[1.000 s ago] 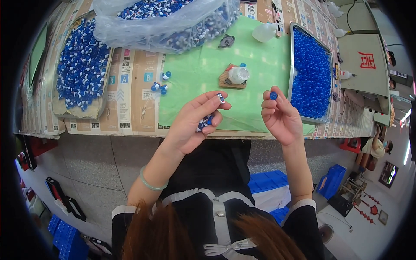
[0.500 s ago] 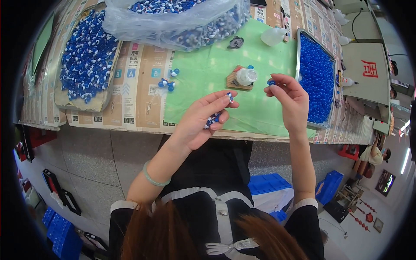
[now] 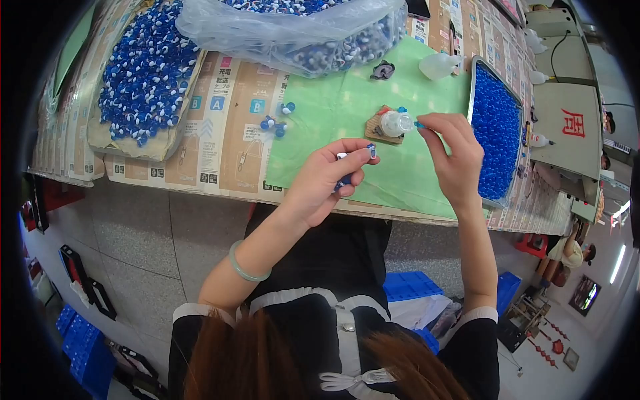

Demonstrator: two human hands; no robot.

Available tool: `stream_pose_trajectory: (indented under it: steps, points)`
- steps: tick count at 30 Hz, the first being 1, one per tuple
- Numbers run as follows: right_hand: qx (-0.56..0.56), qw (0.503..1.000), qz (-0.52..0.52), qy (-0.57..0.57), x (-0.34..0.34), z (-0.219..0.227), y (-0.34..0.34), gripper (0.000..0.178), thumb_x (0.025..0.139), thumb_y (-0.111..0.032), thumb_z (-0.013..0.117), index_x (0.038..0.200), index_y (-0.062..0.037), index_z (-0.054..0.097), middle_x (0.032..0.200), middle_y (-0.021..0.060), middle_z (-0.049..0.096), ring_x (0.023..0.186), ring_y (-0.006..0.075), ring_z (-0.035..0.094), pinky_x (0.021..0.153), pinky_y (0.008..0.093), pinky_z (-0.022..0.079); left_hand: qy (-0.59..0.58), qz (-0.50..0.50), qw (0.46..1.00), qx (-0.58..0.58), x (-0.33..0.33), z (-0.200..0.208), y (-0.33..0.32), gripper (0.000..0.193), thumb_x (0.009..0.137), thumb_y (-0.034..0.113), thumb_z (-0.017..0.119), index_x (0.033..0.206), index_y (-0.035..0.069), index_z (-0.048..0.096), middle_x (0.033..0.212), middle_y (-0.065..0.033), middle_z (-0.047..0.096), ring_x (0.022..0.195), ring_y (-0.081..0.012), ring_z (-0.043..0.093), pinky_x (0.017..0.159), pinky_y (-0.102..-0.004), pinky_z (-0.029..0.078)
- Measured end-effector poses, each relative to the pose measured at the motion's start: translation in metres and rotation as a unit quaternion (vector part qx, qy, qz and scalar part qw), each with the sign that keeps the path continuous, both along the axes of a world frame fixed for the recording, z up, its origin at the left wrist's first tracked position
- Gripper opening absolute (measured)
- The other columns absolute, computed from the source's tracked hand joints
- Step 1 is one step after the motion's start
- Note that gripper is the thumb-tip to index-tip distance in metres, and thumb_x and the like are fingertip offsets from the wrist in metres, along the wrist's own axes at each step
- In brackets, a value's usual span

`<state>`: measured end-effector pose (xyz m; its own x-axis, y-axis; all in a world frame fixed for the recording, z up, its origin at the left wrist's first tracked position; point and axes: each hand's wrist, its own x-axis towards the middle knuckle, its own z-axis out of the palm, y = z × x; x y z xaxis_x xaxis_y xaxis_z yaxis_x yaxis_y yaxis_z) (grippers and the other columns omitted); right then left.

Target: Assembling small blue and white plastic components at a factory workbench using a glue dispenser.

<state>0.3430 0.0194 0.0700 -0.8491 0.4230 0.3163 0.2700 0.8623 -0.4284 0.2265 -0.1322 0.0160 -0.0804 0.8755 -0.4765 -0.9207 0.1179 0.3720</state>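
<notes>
R hand (image 3: 459, 157) now by clear jar (image 3: 398, 124), grip pinched on blue bead (image 3: 419, 125), so bead's nr jar top. L hand (image 3: 325, 177) still pinches blue-white bit (image 3: 372, 150).

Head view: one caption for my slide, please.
Left hand holds beads; right hand pinches a blue bead near a jar.

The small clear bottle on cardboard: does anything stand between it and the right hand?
Only the small blue bead that the right hand grips, beside the clear bottle; whether they touch is unclear. Nothing else visible intervenes.
</notes>
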Motion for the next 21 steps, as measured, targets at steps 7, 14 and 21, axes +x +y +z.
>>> stream_pose_trajectory:
  steps: [7,14,21]
  points:
    - [-0.488,0.864,-0.116,0.050,0.008,0.016,-0.042,0.013,0.075,0.001,0.057,0.089,0.0030,0.057,0.082,0.0041,0.059,0.077,0.0074,0.054,0.069,0.0182,0.042,0.031,0.008,0.999,0.031,0.010,0.009,0.007,0.016,0.081,0.009,0.053,0.095,0.002,0.052,0.083,-0.0038,0.055,0.057,-0.0030,0.044,0.039,-0.0142,0.030]
    - [-0.515,0.844,-0.138,0.067,0.012,0.012,-0.048,0.013,0.076,-0.002,0.057,0.088,0.0029,0.057,0.081,0.0041,0.058,0.074,0.0073,0.053,0.067,0.0186,0.042,0.122,0.036,0.991,0.027,0.021,0.014,0.007,0.013,0.078,0.007,0.056,0.090,0.002,0.054,0.071,-0.0019,0.053,0.053,-0.0023,0.042,0.038,-0.0145,0.028]
    - [-0.622,0.765,-0.149,0.073,0.017,0.009,-0.048,0.011,0.077,-0.003,0.056,0.085,0.0037,0.057,0.077,0.0050,0.057,0.070,0.0085,0.052,0.065,0.0199,0.041,0.321,0.051,0.945,0.031,0.020,0.014,0.007,0.008,0.076,0.006,0.059,0.081,0.001,0.056,0.057,0.0009,0.049,0.045,-0.0016,0.037,0.038,-0.0151,0.025]
